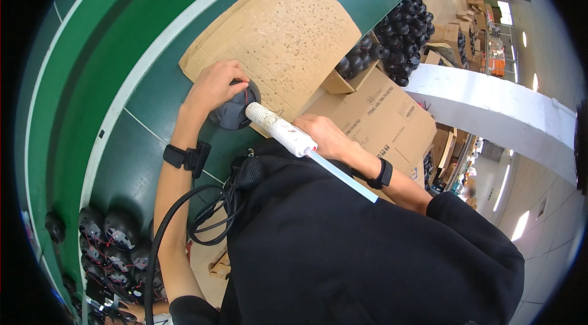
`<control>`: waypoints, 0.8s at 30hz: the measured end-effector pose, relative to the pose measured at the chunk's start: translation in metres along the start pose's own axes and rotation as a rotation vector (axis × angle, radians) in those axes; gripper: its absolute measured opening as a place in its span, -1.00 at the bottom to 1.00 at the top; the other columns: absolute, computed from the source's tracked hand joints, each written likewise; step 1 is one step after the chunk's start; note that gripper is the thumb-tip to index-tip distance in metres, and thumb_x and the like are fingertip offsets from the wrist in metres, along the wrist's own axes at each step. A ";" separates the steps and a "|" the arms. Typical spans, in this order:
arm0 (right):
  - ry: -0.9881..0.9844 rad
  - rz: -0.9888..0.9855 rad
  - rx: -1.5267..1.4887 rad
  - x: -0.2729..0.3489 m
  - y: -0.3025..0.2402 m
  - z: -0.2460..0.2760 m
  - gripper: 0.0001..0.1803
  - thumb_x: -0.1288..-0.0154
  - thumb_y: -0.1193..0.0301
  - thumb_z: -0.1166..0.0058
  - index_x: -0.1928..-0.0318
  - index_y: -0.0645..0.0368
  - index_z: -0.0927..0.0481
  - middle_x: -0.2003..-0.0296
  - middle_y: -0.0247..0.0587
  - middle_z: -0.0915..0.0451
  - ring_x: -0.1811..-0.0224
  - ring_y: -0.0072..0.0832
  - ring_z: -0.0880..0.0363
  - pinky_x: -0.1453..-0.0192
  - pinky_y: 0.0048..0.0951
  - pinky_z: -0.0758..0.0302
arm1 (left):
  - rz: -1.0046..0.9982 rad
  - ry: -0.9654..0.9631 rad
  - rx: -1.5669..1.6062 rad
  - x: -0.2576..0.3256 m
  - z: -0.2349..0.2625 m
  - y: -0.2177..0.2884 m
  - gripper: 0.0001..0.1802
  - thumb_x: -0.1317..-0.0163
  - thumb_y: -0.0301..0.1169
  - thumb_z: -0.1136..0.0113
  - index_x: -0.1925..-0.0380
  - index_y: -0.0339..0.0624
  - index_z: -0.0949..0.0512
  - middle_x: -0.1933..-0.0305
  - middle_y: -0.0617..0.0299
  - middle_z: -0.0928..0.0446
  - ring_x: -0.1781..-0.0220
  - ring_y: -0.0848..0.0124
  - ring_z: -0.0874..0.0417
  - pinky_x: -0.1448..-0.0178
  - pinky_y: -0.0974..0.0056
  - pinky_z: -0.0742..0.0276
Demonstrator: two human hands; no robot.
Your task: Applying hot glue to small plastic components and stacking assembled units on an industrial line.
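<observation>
Now the black speaker (233,111) sits under the left hand (214,85).

Under the left hand's fingers (229,74) sits one black round part (236,111). The right hand's fingers (315,126) grip one white glue gun (278,129); one cardboard sheet (282,37) lies beyond them.

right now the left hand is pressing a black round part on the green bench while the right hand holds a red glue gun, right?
Not quite: the glue gun in the right hand is white, not red, as the head view shows. The left hand does press the black round part on the green bench.
</observation>
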State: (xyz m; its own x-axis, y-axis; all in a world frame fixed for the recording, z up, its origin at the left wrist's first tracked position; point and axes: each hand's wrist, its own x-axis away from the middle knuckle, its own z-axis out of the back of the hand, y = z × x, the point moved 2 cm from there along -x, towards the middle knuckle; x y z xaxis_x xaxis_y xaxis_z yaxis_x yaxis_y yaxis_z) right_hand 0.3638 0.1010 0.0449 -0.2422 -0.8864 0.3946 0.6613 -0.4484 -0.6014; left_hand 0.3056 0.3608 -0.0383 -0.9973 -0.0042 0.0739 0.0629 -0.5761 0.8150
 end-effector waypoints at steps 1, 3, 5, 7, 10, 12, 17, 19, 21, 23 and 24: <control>-0.007 -0.014 -0.013 0.000 0.000 0.000 -0.71 -0.04 0.35 -0.25 0.32 0.24 -0.47 0.40 0.03 -0.56 0.25 0.07 -0.59 0.22 -0.02 -0.52 | -0.004 0.003 0.008 0.001 0.000 -0.001 -0.83 -0.13 -0.35 -0.33 0.32 -0.19 -0.71 0.23 0.18 -0.62 0.06 0.15 -0.63 0.00 0.10 -0.54; -0.015 -0.027 -0.026 0.000 0.001 -0.001 -0.72 -0.04 0.35 -0.25 0.32 0.24 -0.47 0.40 0.04 -0.57 0.25 0.07 -0.60 0.22 -0.02 -0.51 | -0.007 0.006 0.015 0.002 -0.001 -0.002 -0.82 -0.13 -0.36 -0.32 0.32 -0.20 -0.70 0.23 0.17 -0.62 0.07 0.15 -0.64 0.01 0.10 -0.54; 0.003 0.019 -0.040 0.001 0.004 -0.003 -0.73 -0.03 0.36 -0.25 0.35 0.24 -0.47 0.42 0.05 -0.57 0.27 0.08 -0.59 0.23 -0.02 -0.51 | -0.032 0.041 0.021 0.006 -0.002 -0.001 -0.84 -0.11 -0.43 -0.31 0.32 -0.26 -0.69 0.27 0.11 -0.60 0.14 0.16 -0.64 0.04 0.16 -0.54; -0.016 -0.016 -0.045 0.002 0.005 -0.002 -0.75 -0.02 0.37 -0.24 0.36 0.24 -0.48 0.42 0.06 -0.57 0.28 0.08 -0.59 0.23 -0.02 -0.51 | 0.000 0.035 0.084 0.012 0.001 0.006 -0.85 -0.11 -0.45 -0.29 0.32 -0.27 -0.68 0.28 0.10 -0.60 0.16 0.17 -0.63 0.06 0.18 -0.54; -0.027 -0.040 -0.062 0.003 0.007 -0.001 -0.76 0.02 0.40 -0.24 0.39 0.25 -0.48 0.44 0.06 -0.57 0.30 0.09 -0.59 0.25 -0.03 -0.50 | 0.072 0.068 0.187 0.033 0.000 0.010 -0.87 -0.10 -0.51 -0.26 0.32 -0.28 -0.65 0.30 0.07 -0.59 0.22 0.19 -0.61 0.09 0.21 -0.53; -0.016 -0.032 -0.074 0.004 0.010 -0.004 -0.76 0.06 0.41 -0.24 0.41 0.25 -0.48 0.46 0.06 -0.57 0.32 0.09 -0.59 0.27 -0.04 -0.50 | 0.109 0.105 0.229 0.048 -0.001 0.015 -0.87 -0.10 -0.54 -0.25 0.32 -0.29 -0.62 0.31 0.07 -0.58 0.25 0.20 -0.60 0.11 0.22 -0.52; 0.012 -0.067 -0.090 0.006 0.017 -0.010 -0.72 0.19 0.45 -0.27 0.41 0.25 -0.49 0.49 0.06 -0.57 0.38 0.08 -0.59 0.32 -0.05 -0.50 | 0.204 0.242 0.111 0.080 -0.006 0.033 -0.81 -0.10 -0.55 -0.27 0.28 -0.17 -0.51 0.34 0.14 -0.52 0.22 0.17 -0.60 0.16 0.14 -0.53; 0.017 -0.054 -0.082 0.005 0.018 -0.011 -0.72 0.19 0.45 -0.28 0.41 0.25 -0.50 0.49 0.06 -0.57 0.38 0.08 -0.59 0.32 -0.06 -0.50 | 0.137 0.275 0.079 0.091 -0.012 0.034 -0.81 -0.10 -0.56 -0.28 0.28 -0.15 -0.51 0.34 0.15 -0.51 0.22 0.16 -0.60 0.17 0.13 -0.53; 0.021 -0.040 -0.074 0.004 0.017 -0.010 -0.72 0.19 0.46 -0.28 0.40 0.25 -0.50 0.49 0.06 -0.57 0.38 0.07 -0.60 0.32 -0.06 -0.50 | 0.057 0.294 0.034 0.099 -0.015 0.040 -0.79 -0.07 -0.58 -0.30 0.29 -0.12 -0.52 0.35 0.20 -0.51 0.22 0.18 -0.58 0.19 0.12 -0.54; -0.004 -0.058 -0.082 0.003 0.015 -0.009 -0.74 0.14 0.45 -0.27 0.39 0.25 -0.50 0.48 0.05 -0.58 0.36 0.06 -0.60 0.31 -0.06 -0.50 | -0.007 0.282 0.013 0.101 -0.020 0.041 -0.78 -0.06 -0.59 -0.29 0.30 -0.12 -0.52 0.35 0.22 -0.52 0.22 0.20 -0.57 0.19 0.13 -0.54; -0.005 -0.057 -0.082 0.003 0.013 -0.007 -0.74 0.14 0.45 -0.27 0.39 0.25 -0.50 0.48 0.05 -0.58 0.36 0.06 -0.60 0.31 -0.06 -0.50 | -0.071 0.268 -0.007 0.102 -0.023 0.042 -0.78 -0.05 -0.60 -0.29 0.30 -0.12 -0.52 0.36 0.24 -0.53 0.21 0.22 -0.56 0.19 0.13 -0.55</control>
State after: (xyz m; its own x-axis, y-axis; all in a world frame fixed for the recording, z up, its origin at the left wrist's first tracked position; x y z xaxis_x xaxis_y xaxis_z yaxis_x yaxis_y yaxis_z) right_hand 0.3670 0.0919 0.0334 -0.2741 -0.8589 0.4327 0.5865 -0.5059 -0.6325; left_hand 0.2056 0.3175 -0.0091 -0.9740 -0.1789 -0.1389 -0.0072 -0.5885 0.8085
